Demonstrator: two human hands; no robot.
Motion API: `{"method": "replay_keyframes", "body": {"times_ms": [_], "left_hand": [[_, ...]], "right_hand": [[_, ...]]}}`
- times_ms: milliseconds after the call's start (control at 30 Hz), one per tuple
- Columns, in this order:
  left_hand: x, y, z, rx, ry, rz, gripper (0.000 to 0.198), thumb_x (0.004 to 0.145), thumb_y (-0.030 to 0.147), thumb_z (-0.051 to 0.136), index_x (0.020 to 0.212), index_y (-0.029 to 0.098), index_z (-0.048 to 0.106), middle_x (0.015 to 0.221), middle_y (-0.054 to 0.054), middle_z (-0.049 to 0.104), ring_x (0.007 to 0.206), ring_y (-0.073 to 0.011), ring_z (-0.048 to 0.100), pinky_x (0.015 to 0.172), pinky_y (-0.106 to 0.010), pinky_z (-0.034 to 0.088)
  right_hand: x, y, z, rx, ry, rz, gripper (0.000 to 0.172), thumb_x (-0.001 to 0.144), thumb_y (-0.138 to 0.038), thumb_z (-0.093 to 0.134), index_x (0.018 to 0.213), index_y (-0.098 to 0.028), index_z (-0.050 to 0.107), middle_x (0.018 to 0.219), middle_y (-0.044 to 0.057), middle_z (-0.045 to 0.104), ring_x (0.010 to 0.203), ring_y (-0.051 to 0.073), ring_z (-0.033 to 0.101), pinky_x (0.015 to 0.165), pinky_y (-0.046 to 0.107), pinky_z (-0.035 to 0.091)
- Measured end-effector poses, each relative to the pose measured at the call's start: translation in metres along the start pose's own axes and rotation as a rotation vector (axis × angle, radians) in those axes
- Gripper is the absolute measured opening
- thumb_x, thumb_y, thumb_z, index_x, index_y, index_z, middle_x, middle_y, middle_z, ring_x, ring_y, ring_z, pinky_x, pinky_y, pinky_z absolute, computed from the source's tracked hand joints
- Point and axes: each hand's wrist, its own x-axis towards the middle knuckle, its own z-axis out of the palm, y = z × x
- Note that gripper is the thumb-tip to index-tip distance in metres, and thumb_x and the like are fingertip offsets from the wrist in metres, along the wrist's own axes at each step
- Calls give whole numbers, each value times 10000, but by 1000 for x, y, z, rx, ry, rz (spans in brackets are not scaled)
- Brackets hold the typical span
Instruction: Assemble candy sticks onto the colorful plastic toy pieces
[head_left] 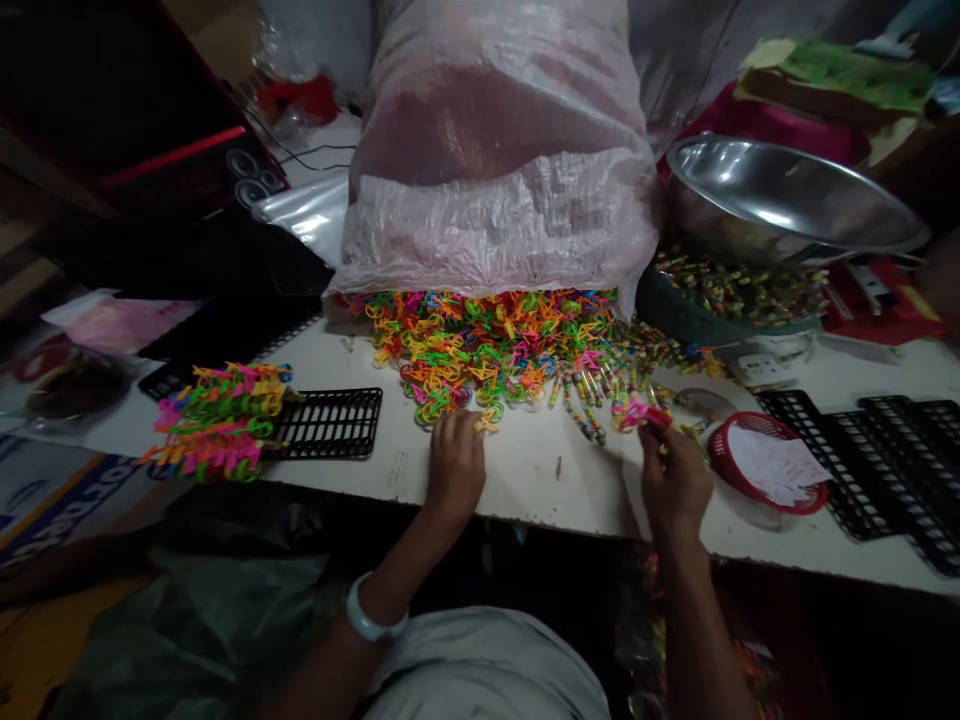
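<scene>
A heap of small bright plastic pieces (480, 345), looped and many-coloured, spills over the white table. My left hand (456, 465) is at the heap's near edge, fingers curled down; their tips are hidden, and a yellow piece (489, 415) lies beside them. Pinched in my right hand (675, 485) is a pink plastic piece (636, 410), held above the table. Small tubes with multicoloured filling (589, 405) lie scattered just left of that hand. At the left, more coloured pieces (221, 420) sit in rows on a black slotted rack (330, 422).
A large translucent sack (499, 220) stands behind the heap, its mouth towards me. At the right are a red basket (721, 450) with paper, black racks (825, 465), and a metal bowl (795, 190) above a tub of tubes (742, 290). The table's front edge runs below my hands.
</scene>
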Motion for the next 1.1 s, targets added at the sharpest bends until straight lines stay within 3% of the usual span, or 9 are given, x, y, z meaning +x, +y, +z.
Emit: {"method": "replay_keyframes", "body": {"times_ms": [167,233,333,433,500,700,833,967,1100], "left_hand": [[7,-20,-5,240,-40,31,326,874,168,467,1192,172,536,1196,-129,564,1135,-277,458,989,-440,351],[10,-16,-5,310,-95,47,316,861,178,503,1172,170,556,1198,-127,568,1123,-286,456,967,-439,357],[17,-8,-6,392,-237,66,251,842,220,557,1084,171,605,1112,-118,596,1075,-295,468,911,-436,378],[22,-5,-8,408,-335,44,235,822,277,600,1042,198,628,1013,-94,609,1004,-288,487,864,-424,391],[22,-7,-9,387,-337,25,243,824,291,602,1052,213,630,1015,-85,607,1002,-279,487,869,-414,388],[14,-14,-6,348,-273,54,270,850,294,567,1091,184,617,1085,-105,598,1037,-276,481,901,-414,380],[11,-21,-1,341,-234,78,281,857,295,553,1101,170,616,1085,-114,601,1035,-283,493,897,-418,387],[9,-29,4,330,-198,100,286,867,274,530,1121,174,615,1097,-115,602,1034,-284,500,885,-410,399],[8,-31,4,328,-180,115,282,881,261,503,1119,168,620,1089,-119,604,1030,-282,499,889,-418,399]], "right_hand": [[24,4,2,-224,132,-135,318,858,-225,445,1084,-120,643,1101,178,599,1002,295,532,854,450,417],[20,-8,10,-180,-4,-275,334,840,-149,420,1081,-174,650,1110,134,597,1007,264,525,844,408,428],[14,-27,19,-157,-335,-531,357,827,-148,463,1127,-236,635,1170,95,587,1045,261,498,869,402,413],[17,-32,22,-79,-491,-616,383,845,-167,461,1201,-227,589,1151,87,609,1038,245,511,881,381,424],[22,-26,22,-7,-464,-566,429,843,-131,409,1236,-218,559,1163,85,603,1054,229,518,891,367,437],[44,6,34,-11,-83,-188,482,762,-70,373,1189,-156,580,1175,135,580,1117,251,498,959,440,402],[38,13,43,-137,5,30,406,859,-224,400,1213,-110,564,1206,190,555,1130,296,484,962,493,368],[25,19,44,-337,107,249,418,877,-328,439,1236,-148,557,1315,220,464,1220,369,390,945,576,303],[26,29,39,-399,57,360,417,884,-372,442,1255,-214,548,1313,201,469,1222,373,380,913,572,297]]}}
